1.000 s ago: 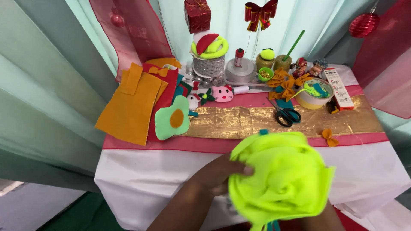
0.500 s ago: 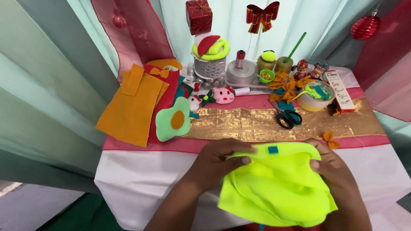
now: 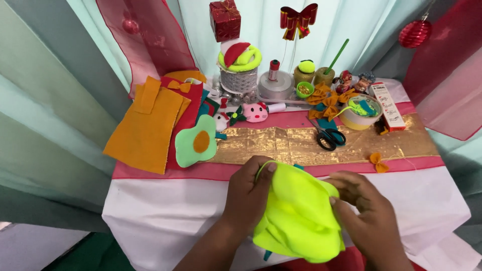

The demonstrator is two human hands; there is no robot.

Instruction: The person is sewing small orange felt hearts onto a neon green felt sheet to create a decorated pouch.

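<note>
Both my hands hold a bundle of neon yellow felt point(image 3: 298, 216) in front of the table's near edge. My left hand point(image 3: 248, 195) grips its left side, thumb over the top edge. My right hand point(image 3: 366, 211) pinches its right side. A bit of teal fabric shows at the top and bottom of the bundle. Beyond the felt, a gold glitter runner point(image 3: 301, 143) lies across the table.
Orange felt sheets point(image 3: 145, 128) and a green avocado-shaped felt piece point(image 3: 196, 145) lie at the left. Black-handled scissors point(image 3: 329, 135), orange bows point(image 3: 324, 100), a tape roll point(image 3: 361, 118), a box point(image 3: 386, 105), spools and small toys crowd the back. Curtains hang behind.
The yellow felt was spread wider between my hands; now it is gathered and folded into a tighter bundle, with my right hand closer in on its right side.
</note>
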